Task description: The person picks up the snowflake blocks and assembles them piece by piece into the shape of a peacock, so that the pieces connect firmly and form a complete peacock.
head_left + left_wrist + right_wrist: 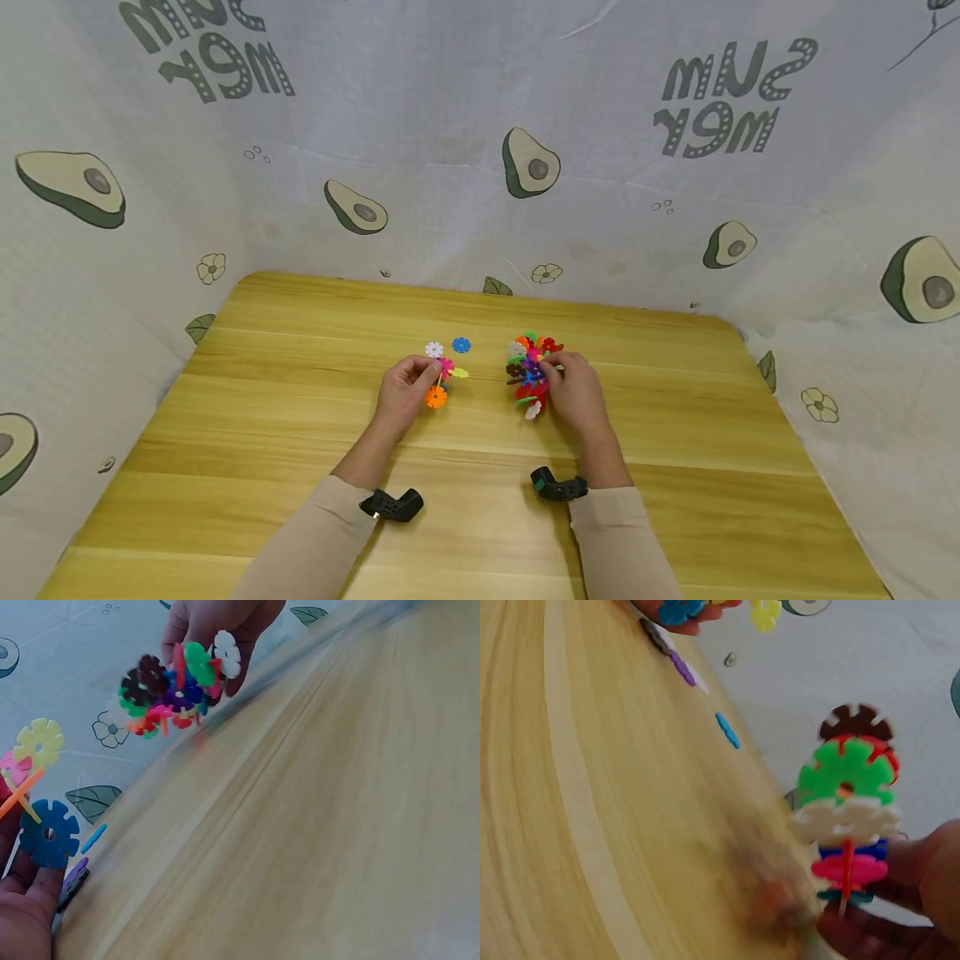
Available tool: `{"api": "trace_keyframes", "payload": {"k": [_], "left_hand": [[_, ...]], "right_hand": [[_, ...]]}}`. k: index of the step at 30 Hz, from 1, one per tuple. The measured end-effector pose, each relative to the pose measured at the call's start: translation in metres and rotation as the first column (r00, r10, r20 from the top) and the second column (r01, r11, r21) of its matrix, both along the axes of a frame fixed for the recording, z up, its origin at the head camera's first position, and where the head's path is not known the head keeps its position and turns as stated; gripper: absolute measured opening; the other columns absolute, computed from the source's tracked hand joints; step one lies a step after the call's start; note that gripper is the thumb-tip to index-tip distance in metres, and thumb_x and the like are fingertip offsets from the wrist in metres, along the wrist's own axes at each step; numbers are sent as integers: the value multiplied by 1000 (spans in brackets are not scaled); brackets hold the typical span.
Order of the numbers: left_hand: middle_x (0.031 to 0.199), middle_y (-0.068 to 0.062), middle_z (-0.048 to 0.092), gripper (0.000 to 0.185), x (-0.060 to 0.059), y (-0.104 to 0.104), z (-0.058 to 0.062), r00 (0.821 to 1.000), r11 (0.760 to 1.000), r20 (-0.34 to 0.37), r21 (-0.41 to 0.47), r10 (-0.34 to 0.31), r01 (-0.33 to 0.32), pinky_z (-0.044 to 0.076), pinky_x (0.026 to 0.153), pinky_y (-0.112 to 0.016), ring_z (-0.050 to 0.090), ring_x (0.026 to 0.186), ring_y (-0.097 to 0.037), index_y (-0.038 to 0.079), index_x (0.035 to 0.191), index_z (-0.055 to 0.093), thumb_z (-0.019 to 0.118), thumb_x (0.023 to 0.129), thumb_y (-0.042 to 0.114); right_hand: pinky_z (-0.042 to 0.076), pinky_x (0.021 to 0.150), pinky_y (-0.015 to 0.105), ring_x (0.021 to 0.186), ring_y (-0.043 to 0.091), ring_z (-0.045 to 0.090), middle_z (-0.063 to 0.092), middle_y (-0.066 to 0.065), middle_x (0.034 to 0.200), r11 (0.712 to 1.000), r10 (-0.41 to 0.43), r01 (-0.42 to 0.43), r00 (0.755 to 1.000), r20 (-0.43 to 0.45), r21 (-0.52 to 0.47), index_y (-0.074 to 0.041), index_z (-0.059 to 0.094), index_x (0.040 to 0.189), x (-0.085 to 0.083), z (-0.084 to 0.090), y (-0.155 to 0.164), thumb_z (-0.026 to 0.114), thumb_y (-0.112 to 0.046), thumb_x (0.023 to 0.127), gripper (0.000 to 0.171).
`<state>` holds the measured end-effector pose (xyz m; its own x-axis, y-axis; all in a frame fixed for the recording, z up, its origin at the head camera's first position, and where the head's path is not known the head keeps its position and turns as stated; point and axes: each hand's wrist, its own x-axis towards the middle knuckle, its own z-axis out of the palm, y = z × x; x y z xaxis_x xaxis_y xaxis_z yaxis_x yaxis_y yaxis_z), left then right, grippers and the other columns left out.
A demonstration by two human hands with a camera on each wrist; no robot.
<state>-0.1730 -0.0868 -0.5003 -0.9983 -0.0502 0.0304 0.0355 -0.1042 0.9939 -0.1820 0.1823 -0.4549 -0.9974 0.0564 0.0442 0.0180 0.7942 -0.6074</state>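
a wooden bench [300, 433] is walled on three sides by an avocado-print cloth [450, 125]. both forearms are stretched over the bench, each with a black wrist mount behind it. the big cluster [531, 373] of many-coloured snowflake discs is gripped by the right hand [576, 392], whose fingers are curled round its right side; it sits right of centre, at or just above the bench top, which of the two cannot be told. the small cluster [444, 379], made of pink, yellow, orange and blue discs, is pinched by the left hand [405, 393] just left of centre. the two clusters are held apart, with bare wood between them. a loose white disc [433, 349] and a loose blue disc [461, 344] lie flat on the bench just beyond the small cluster.
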Motion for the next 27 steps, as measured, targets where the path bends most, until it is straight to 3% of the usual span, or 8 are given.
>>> {"api": "trace_keyframes", "payload": {"k": [2, 4, 8, 10, 12, 16, 21, 27], "left_hand": [[84, 10, 68, 20, 1, 0, 0, 1000, 1000, -4, -1, 6, -6, 50, 65, -16, 59, 75, -6, -5, 103, 69, 69, 98, 14], [86, 8, 70, 19, 1, 1, 0, 1000, 1000, -11, 1, 9, -9, 52, 66, -16, 61, 76, -6, -5, 103, 69, 69, 97, 13], [89, 1, 74, 16, 3, 2, -2, 999, 1000, -45, -27, -8, 7, 55, 68, -16, 66, 76, -5, -3, 101, 70, 72, 95, 11], [92, -7, 75, 13, 4, 4, -3, 997, 999, -78, -50, -24, 20, 58, 71, -17, 68, 78, -4, -2, 100, 70, 72, 95, 9], [95, -15, 74, 11, 5, 6, -4, 991, 997, -127, -71, -44, 35, 59, 74, -18, 69, 82, -4, -2, 100, 70, 72, 95, 8], [97, -24, 71, 10, 8, 9, -4, 962, 994, -262, -105, -69, 42, 60, 73, -17, 68, 82, -3, -4, 100, 69, 72, 94, 4], [95, -24, 72, 9, 9, 10, -4, 929, 992, -364, -122, -58, 14, 58, 70, -16, 66, 81, -2, -4, 99, 70, 73, 92, 1], [95, -25, 72, 9, 11, 11, -3, 909, 988, -414, -154, -46, -21, 58, 69, -15, 65, 80, -3, -7, 96, 70, 73, 88, -7]], "right_hand": [[55, 101, 50, 119, 36, 62, 66, 20, 126, 995, -3, 4, 1000, 6, -104, -1, 69, 114, -2, -5, -2, 56, -20, 106, 24], [57, 96, 42, 115, 31, 65, 66, 18, 126, 970, -6, 12, 1000, 28, -242, -3, 68, 115, -3, -11, -4, 56, -21, 106, 23], [55, 77, 21, 96, 13, 65, 65, 17, 124, 863, -3, 37, 998, 67, -504, 0, 65, 116, -6, -25, -14, 55, -17, 106, 22], [52, 73, 16, 94, 9, 60, 64, 17, 119, 804, -2, 43, 998, 70, -593, 4, 63, 114, -5, -30, -22, 50, -8, 106, 19], [52, 72, 14, 92, 6, 57, 66, 13, 111, 752, 9, 32, 998, 59, -659, 7, 61, 115, -3, -32, -29, 47, -1, 104, 19], [52, 80, 13, 98, 6, 56, 63, -6, 102, 689, 49, -27, 999, 9, -724, 10, 58, 119, 1, -35, -40, 44, 9, 99, 25], [49, 81, 17, 94, 6, 57, 63, -12, 94, 671, 77, -99, 995, -65, -734, 14, 57, 115, 5, -39, -46, 39, 20, 86, 34], [50, 80, 19, 90, 7, 57, 62, -11, 89, 642, 111, -132, 991, -79, -755, 17, 53, 110, 6, -42, -52, 35, 22, 84, 32]]}}
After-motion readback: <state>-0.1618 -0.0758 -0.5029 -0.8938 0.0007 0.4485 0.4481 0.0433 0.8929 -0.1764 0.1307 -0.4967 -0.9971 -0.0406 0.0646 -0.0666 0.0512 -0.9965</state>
